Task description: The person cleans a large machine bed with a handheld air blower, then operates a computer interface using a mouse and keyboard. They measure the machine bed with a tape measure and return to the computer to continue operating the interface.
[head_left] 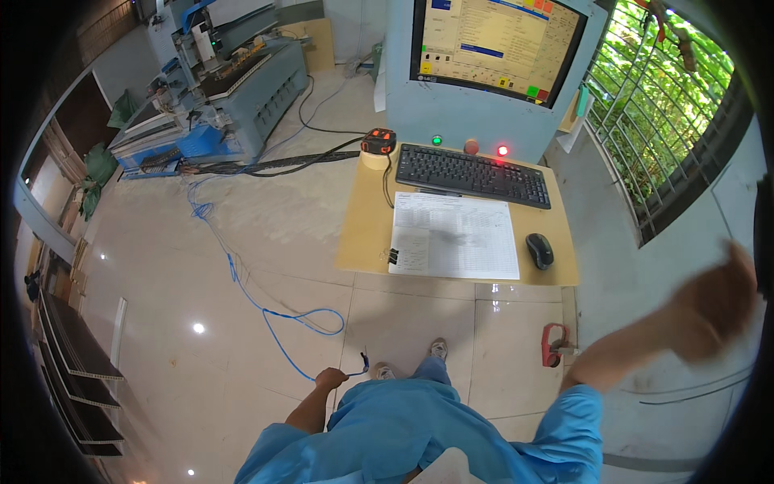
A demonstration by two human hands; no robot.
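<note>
Left hand low, right hand raised, blurred

A single view looks steeply down from the person's head, standing height above the tiled floor, facing a control console. The wooden surface with its keyboard sits just ahead, the monitor near the top edge. The fisheye bends edges toward the dark rim; the right hand, perhaps raised close to the lens, is blurred.
</note>
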